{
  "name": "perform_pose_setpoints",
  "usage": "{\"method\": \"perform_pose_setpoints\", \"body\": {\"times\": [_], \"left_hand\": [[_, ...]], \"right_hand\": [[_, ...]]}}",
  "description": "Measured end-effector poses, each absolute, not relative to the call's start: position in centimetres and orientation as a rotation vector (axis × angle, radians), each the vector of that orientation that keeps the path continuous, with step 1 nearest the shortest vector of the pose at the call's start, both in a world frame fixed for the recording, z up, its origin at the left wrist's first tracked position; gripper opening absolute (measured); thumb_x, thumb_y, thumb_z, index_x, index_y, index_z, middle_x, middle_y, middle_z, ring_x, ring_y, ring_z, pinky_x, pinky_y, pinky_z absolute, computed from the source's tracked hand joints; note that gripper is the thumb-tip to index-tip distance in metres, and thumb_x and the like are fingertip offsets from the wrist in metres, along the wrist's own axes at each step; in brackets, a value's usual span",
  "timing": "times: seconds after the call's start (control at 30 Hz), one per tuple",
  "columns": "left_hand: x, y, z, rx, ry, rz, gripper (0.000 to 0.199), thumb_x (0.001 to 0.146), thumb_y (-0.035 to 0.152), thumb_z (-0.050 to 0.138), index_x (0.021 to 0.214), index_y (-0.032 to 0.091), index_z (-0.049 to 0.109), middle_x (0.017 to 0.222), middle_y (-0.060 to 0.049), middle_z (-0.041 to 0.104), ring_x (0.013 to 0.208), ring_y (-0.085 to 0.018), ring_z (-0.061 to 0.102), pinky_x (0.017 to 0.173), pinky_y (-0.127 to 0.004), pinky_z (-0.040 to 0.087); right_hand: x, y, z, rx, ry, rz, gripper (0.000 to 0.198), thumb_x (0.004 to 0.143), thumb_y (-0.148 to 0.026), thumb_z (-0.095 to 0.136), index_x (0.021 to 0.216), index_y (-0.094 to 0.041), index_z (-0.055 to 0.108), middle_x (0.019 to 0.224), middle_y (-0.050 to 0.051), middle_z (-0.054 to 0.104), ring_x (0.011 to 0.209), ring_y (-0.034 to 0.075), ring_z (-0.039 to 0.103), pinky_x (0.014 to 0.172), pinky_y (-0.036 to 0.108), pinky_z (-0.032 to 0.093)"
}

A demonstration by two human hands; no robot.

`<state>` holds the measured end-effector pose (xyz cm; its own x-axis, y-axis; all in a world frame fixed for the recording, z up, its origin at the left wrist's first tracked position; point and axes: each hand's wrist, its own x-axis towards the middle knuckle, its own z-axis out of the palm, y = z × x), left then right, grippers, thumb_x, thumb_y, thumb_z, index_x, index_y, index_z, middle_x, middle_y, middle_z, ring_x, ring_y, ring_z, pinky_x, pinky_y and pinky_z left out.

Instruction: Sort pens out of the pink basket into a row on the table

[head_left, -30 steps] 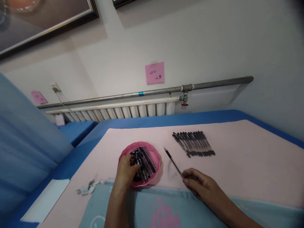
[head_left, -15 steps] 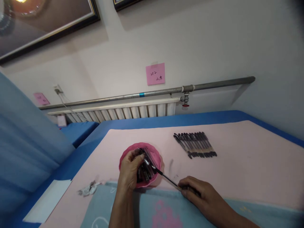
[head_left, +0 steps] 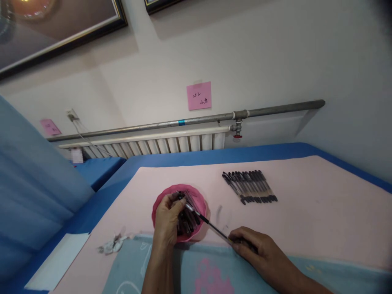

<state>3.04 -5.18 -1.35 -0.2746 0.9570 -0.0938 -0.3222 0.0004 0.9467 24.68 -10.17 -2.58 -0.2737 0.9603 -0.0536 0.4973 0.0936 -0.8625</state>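
Observation:
My left hand point(head_left: 168, 214) is closed in a pinch over the pink bowl point(head_left: 200, 200), its fingers on the clear end of a pen point(head_left: 191, 209). From there a dark section and a thin rod like a pen refill point(head_left: 219, 232) slant down to my right hand point(head_left: 254, 247). The right hand is curled shut around the rod's near end; something dark shows partly inside its fingers. Several loose pens or pen parts point(head_left: 187, 224) lie in the bowl under the left hand. Right of the bowl, a neat row of capped black pens point(head_left: 249, 185) rests on the pink sheet.
A pink sheet point(head_left: 306, 212) covers the blue table point(head_left: 214, 153). Nearest me lies a light-blue cloth point(head_left: 183, 269) with a pink print. At left are crumpled tissue point(head_left: 113, 244) and white paper point(head_left: 58, 261). A radiator point(head_left: 183, 143) and pipe point(head_left: 208, 118) run along the wall.
The view has shifted very slightly. Both hands keep nearly the same places and grips, with the pen and rod now in a straighter line between them.

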Motion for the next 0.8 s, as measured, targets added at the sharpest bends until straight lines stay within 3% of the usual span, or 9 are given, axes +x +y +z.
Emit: {"method": "perform_pose_setpoints", "body": {"times": [0.33,0.8], "left_hand": [[4.5,-5.4,-1.5,0.83,1.219,1.43,0.038,0.056,0.028,0.073,0.088,0.015,0.058,0.072,0.0,0.063,0.062,-0.012,0.058,0.061,-0.025,0.046],[6.2,-5.6,-2.2,1.043,1.228,1.286,0.028,0.059,0.027,0.072,0.079,0.015,0.057,0.069,0.001,0.061,0.064,-0.011,0.056,0.061,-0.021,0.041]], "right_hand": [[24.6,-10.2,-2.5,-1.438,-1.818,1.111,0.017,0.076,-0.032,0.049,0.078,-0.023,0.063,0.07,0.001,0.062,0.066,0.017,0.054,0.062,0.027,0.041],[24.5,-10.4,-2.7,-1.464,-1.722,1.11,0.012,0.071,-0.027,0.053,0.074,-0.021,0.063,0.059,-0.003,0.053,0.058,0.014,0.047,0.056,0.024,0.038]]}}
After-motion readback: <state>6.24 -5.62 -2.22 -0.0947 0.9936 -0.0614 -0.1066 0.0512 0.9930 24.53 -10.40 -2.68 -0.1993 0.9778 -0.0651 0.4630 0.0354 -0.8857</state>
